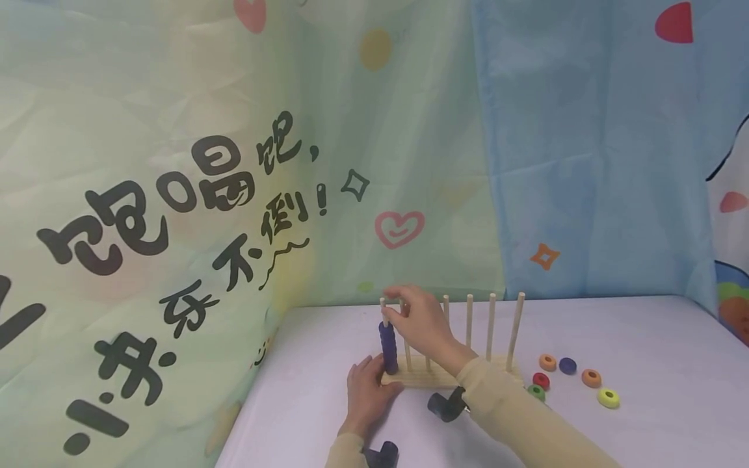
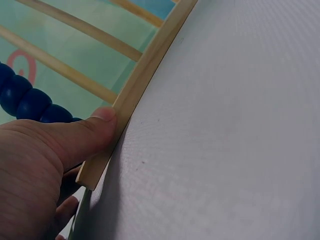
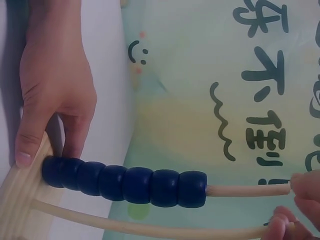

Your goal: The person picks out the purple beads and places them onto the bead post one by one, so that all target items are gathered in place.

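Note:
My left hand (image 1: pixel 367 391) grips the left end of the wooden base (image 2: pixel 131 95), thumb on its front edge and fingers behind. A stack of several dark blue beads (image 3: pixel 125 183) fills the lower part of the leftmost wooden peg (image 3: pixel 250 190), whose top is bare. My right hand (image 1: pixel 426 325) is up at that peg's tip, thumb and forefinger apart, with no bead visible between them. In the right wrist view only its fingertips (image 3: pixel 306 192) show, close to the tops of two pegs.
More bare pegs (image 1: pixel 491 325) rise from the base to the right. Loose beads lie right of it: orange (image 1: pixel 591 377), red (image 1: pixel 541 381), green (image 1: pixel 536 392), blue (image 1: pixel 567 366) and yellow (image 1: pixel 608 398). A printed curtain (image 1: pixel 398 162) hangs behind the white tabletop (image 1: pixel 673 351).

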Motion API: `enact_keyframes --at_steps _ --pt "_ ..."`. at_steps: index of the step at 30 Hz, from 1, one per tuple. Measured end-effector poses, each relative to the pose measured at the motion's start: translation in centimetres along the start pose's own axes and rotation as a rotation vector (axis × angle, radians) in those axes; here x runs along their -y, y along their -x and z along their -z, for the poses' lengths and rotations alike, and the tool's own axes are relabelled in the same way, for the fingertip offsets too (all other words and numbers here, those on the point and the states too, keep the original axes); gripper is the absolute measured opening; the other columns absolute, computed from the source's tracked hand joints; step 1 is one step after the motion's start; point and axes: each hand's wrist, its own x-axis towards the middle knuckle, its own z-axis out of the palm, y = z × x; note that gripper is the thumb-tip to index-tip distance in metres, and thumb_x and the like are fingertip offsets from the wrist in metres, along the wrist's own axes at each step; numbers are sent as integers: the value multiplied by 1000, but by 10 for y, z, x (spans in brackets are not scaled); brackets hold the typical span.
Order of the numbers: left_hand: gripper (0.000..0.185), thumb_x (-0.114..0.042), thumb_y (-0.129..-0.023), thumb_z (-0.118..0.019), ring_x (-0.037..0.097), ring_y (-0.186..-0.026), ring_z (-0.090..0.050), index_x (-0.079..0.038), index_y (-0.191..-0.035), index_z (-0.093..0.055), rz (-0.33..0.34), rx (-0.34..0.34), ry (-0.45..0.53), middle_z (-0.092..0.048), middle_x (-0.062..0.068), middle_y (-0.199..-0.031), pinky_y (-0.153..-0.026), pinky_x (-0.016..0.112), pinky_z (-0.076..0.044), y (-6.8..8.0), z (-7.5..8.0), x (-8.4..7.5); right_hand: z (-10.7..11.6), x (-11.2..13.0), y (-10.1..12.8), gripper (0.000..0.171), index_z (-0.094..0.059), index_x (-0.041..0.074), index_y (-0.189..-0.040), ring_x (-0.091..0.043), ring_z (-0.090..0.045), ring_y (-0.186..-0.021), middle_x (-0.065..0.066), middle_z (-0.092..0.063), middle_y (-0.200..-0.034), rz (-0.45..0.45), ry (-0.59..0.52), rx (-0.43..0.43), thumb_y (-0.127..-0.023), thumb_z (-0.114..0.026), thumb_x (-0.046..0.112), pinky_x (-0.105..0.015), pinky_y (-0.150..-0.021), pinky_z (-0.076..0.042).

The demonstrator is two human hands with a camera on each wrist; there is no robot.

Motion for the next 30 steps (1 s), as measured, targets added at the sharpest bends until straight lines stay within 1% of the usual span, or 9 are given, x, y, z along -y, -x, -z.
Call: enact_keyframes --at_steps 3,6,9,11,16,24,26,30 --pt "50 -29 -74 -80 38 -129 -49 -19 -121 -67 0 0 -1 -64 2 -130 -112 64 -22 0 1 -2 4 3 2 28 -69 15 -115 -7 -57 -67 -2 -69 -110 22 -42 -24 -88 -72 17 -23 -54 -48" --pt "51 -31 -74 -80 39 -129 -49 -18 -121 -67 0 2 -5 -64 4 -131 -112 64 -22 0 1 -2 8 6 4 25 -70 13 -112 -7 -62 -69 -1 -69 -110 64 -77 -49 -87 -73 15 -22 -56 -51" --pt "51 -31 -74 -80 39 -129 -49 -19 -122 -67 4 3 -8 -63 4 -132 -112 65 -22 0 2 -1 13 8 7 23 -71 12 -109 -7 -63 -68 -1 -69 -107 92 -98 -53 -87 -73 12 -22 -57 -53" --pt "51 -31 -74 -81 39 -128 -50 -19 -121 -67 2 1 -12 -64 4 -131 -111 65 -22 0 1 0 15 7 10 22 -71 10 -108 -7 -63 -68 -1 -70 -106 88 -110 -45 -87 -72 11 -22 -58 -53" --pt "50 -28 -73 -82 38 -128 -50 -19 -121 -67 8 -3 -5 -65 3 -129 -112 65 -22 0 0 0 18 3 19 19 -72 11 -106 -6 -62 -66 1 -71 -104 57 -111 -33 -88 -71 11 -22 -59 -53" --pt "50 -28 -73 -81 38 -128 -50 -18 -120 -68 3 -16 1 -66 3 -128 -112 65 -22 0 2 -1 14 -11 38 16 -73 13 -102 -6 -59 -65 4 -72 -95 6 -128 -21 -87 -72 11 -22 -57 -51" --pt "51 -28 -73 -81 38 -128 -50 -18 -120 -68 4 -15 2 -66 3 -127 -112 64 -22 0 1 0 13 -13 44 15 -73 15 -101 -4 -58 -64 5 -72 -93 6 -119 -12 -86 -73 11 -22 -56 -50" --pt "51 -29 -73 -81 40 -127 -50 -18 -121 -67 -7 -16 11 -67 3 -126 -111 66 -22 0 0 1 13 -15 54 15 -73 17 -99 -1 -56 -66 9 -70 -90 36 -62 6 -85 -73 13 -22 -58 -50"
